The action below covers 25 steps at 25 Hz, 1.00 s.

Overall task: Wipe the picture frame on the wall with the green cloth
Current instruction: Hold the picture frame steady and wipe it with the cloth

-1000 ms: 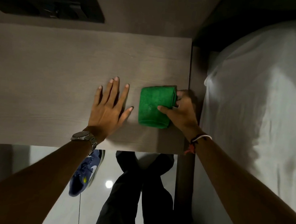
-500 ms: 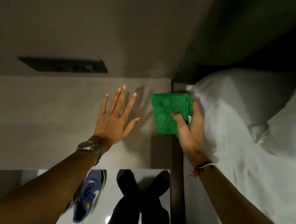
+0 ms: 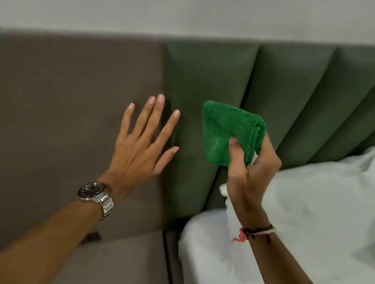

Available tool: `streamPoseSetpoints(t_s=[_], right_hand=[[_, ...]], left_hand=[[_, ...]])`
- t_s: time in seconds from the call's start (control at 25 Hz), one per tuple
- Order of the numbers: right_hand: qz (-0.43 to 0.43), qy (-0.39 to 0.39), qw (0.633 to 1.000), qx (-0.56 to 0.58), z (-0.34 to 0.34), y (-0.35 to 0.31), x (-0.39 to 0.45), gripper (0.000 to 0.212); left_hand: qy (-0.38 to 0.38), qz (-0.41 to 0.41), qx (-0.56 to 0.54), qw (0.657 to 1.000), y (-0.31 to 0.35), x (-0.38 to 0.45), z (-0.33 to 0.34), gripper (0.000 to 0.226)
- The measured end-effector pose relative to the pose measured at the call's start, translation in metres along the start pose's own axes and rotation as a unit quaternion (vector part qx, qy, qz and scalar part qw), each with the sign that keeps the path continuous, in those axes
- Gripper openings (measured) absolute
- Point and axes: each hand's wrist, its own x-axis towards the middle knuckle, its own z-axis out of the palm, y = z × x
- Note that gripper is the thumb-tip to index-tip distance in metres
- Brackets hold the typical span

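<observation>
Green padded headboard [image 3: 284,88] fills the wall behind the bed [image 3: 313,230], and no picture frame shows yet. Before the headboard, the right hand [image 3: 250,171] pinches the folded green cloth [image 3: 228,133]; the left hand [image 3: 143,141] is spread, empty. Best carry the cloth folded up toward the pale wall [image 3: 200,3] above the headboard and lay a flat face on the frame.

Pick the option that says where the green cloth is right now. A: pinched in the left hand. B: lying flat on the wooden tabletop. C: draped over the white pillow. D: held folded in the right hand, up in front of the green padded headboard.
D: the right hand has its grip closed on the folded green cloth, raised before the headboard.
</observation>
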Motion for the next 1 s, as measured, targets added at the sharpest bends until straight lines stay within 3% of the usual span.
streamPoseSetpoints(t_s=[0.32,0.64,0.84,1.0], right_hand=[[-0.117,0.146,0.982,-0.012,-0.075,-0.111,0.185,0.016],[-0.246,0.194,0.944,-0.108,-0.127,-0.161,0.313,0.027],[-0.276,0.234,0.918,-0.165,-0.147,-0.171,0.378,0.046],[-0.268,0.292,0.895,-0.204,-0.142,-0.182,0.426,0.041]], left_hand=[[0.141,0.026,0.045,0.989,0.002,0.258,-0.124,0.077],[0.231,0.057,0.051,0.97,0.014,0.442,-0.207,0.084],[0.203,0.113,0.087,0.969,0.013,0.548,-0.235,0.1],[0.163,0.142,0.138,0.967,0.006,0.596,-0.232,0.117]])
